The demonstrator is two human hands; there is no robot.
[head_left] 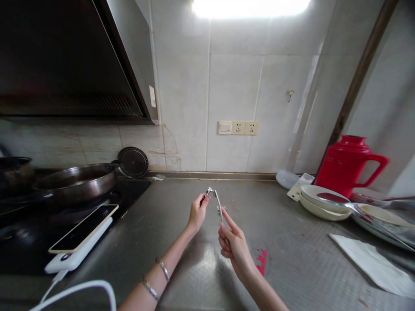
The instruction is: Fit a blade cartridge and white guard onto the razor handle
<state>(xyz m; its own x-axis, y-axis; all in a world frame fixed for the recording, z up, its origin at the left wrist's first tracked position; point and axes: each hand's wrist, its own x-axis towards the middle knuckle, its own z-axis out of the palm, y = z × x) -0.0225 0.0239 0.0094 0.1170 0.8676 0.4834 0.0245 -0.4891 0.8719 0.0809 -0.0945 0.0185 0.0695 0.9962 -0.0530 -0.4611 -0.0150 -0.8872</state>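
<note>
Above the middle of the grey metal worktop [175, 207], my two hands come close together. My left hand [197, 215], with two silver bangles on its forearm, is closed in a pinch on a small silver and dark metal piece [209, 190]. The fingers of my right hand [234, 242] are wrapped round a slim, pale, stick-like piece [218, 203] that points upward. The tops of the two pieces almost meet. Whether they are joined I cannot tell, and their exact kind is too small to make out.
At left a phone [86, 229] lies on a white power bank [78, 255] by a steel pan [78, 183] on the stove. A red thermos jug [345, 166], stacked bowls [324, 209] and a white napkin [372, 261] are at right. Wall sockets [244, 128] are behind.
</note>
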